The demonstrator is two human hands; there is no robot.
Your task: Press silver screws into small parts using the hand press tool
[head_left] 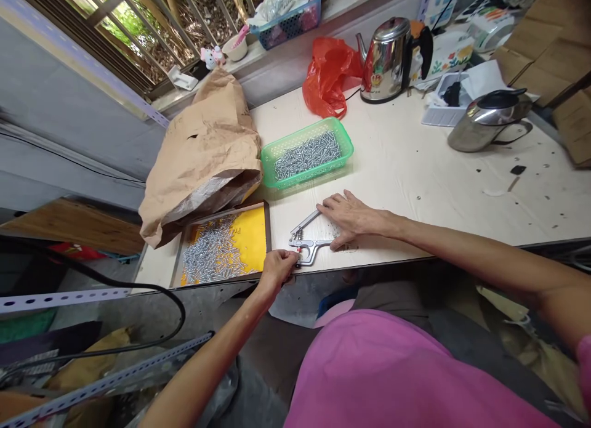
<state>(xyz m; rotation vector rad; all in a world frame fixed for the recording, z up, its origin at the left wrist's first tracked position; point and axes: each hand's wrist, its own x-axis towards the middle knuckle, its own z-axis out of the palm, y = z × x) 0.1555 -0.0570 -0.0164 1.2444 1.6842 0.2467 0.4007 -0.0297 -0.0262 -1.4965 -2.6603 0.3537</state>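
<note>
A small metal hand press tool (308, 238) lies near the front edge of the pale table (415, 169). My right hand (349, 217) rests on its handles, fingers wrapped loosely around them. My left hand (277, 269) is pinched at the tool's jaw, holding a small part I cannot make out. Just left of that hand sits a dark-framed tray with a yellow bottom (253, 231), filled with several small metal screws. Behind the tool stands a green plastic basket (272, 154), also holding metal screws.
A crumpled brown paper bag (207, 138) lies at the table's left. A red plastic bag (329, 74), a steel kettle (386, 58), a second kettle lying on its side (489, 117) and a white box (443, 108) stand at the back.
</note>
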